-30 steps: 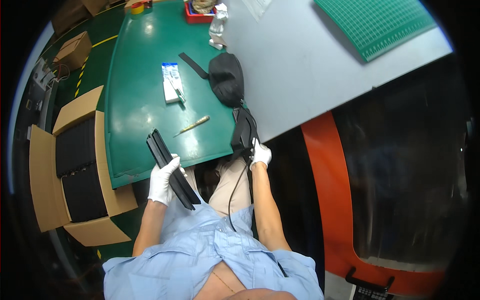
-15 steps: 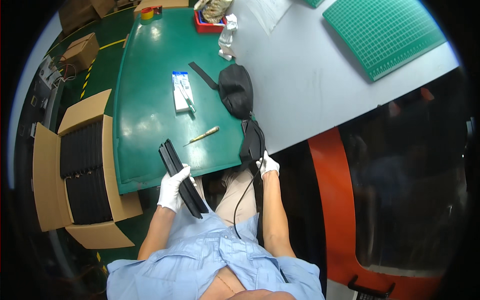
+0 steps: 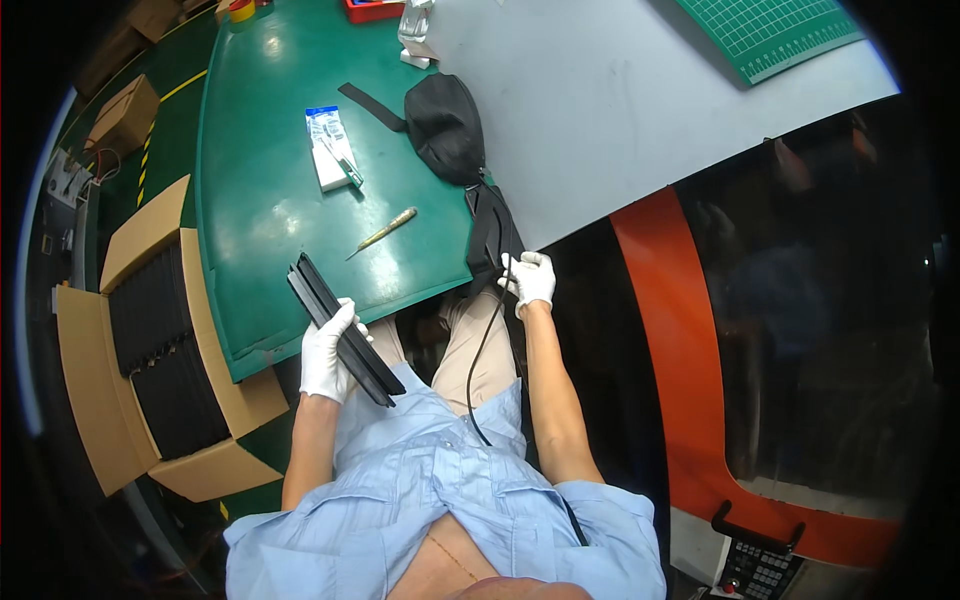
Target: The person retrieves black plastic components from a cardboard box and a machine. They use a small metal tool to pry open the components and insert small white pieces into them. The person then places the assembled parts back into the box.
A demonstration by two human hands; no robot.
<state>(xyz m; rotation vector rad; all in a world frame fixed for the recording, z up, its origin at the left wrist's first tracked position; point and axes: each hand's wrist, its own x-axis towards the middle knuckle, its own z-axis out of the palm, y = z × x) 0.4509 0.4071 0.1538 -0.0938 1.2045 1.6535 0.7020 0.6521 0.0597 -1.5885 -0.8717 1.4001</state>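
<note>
Gripping black strips (image 3: 362,360), touching cable (image 3: 479,350), hands (image 3: 328,358) (image 3: 532,282) curled

We look through the left one of two fisheye cameras worn side by side on the person's head. From above the near side of the green tabletop (image 3: 270,180), we face steeply down and forward along it. Nearest to us is the wearer's blue shirt (image 3: 430,490), short of the tabletop's near edge; we are close enough to see the left hand (image 3: 325,360) and right hand (image 3: 533,282) whole beside that edge. Our wide lens reaches the open carton (image 3: 95,370) left of the tabletop, the grey surface (image 3: 590,130) adjoining its right and the orange frame (image 3: 670,300) farther right, bending straight edges.
</note>
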